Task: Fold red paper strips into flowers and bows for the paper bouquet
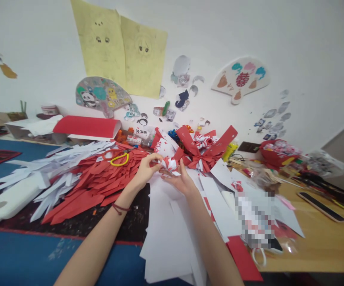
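My left hand is closed, thumb and forefinger pinching the left side of a red-and-white folded paper piece. My right hand grips the same piece from the right, its thumb up and its fingers underneath. Below both hands lies a stack of white paper sheets. Just behind stand larger red-and-white folded paper decorations. To the left, red paper strips are heaped beside white paper strips. Scissors with a yellow handle rest on the red heap.
A white handled device lies at far left on the blue mat. At right are a phone, a pixelated patch and a red basket. A red box stands against the wall, where painted fans hang.
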`<state>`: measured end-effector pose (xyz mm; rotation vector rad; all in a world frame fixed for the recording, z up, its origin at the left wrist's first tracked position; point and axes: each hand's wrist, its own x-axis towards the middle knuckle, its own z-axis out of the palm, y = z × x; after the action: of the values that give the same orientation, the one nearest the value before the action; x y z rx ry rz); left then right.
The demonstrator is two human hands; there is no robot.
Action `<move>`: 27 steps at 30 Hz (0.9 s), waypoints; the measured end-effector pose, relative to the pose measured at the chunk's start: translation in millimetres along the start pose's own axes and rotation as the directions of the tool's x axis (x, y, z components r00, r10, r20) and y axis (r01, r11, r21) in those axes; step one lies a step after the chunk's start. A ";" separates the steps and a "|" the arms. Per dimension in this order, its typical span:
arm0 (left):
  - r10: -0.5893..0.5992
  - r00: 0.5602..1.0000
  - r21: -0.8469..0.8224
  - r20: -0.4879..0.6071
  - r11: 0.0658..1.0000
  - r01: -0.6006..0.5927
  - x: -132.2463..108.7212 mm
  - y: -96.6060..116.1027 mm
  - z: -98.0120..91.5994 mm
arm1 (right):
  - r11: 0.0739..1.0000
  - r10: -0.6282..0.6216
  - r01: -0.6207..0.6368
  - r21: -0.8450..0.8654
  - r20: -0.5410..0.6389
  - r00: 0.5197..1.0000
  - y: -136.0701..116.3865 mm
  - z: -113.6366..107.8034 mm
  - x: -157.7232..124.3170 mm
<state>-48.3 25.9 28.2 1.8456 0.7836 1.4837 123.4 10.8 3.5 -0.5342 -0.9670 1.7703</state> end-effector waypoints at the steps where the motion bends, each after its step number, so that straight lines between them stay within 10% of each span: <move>1: 0.015 1.000 0.008 0.020 1.000 -0.015 0.2 2.8 -1.4 | 1.000 -0.019 0.019 -0.018 -0.001 1.000 -0.3 1.0 -1.2; 16: 0.078 0.952 0.085 0.295 0.991 -0.107 0.2 27.3 -20.1 | 0.962 -0.072 0.085 -0.261 0.062 0.996 -3.5 0.8 -9.8; 27: 0.106 0.977 0.157 0.186 0.978 -0.136 0.6 18.7 -11.0 | 0.954 0.043 -0.019 -0.298 0.074 0.996 -5.6 -6.6 -4.9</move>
<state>-57.8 16.0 44.9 2.1539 0.7411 1.3373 133.3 9.7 3.8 -0.6745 -1.2995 1.6936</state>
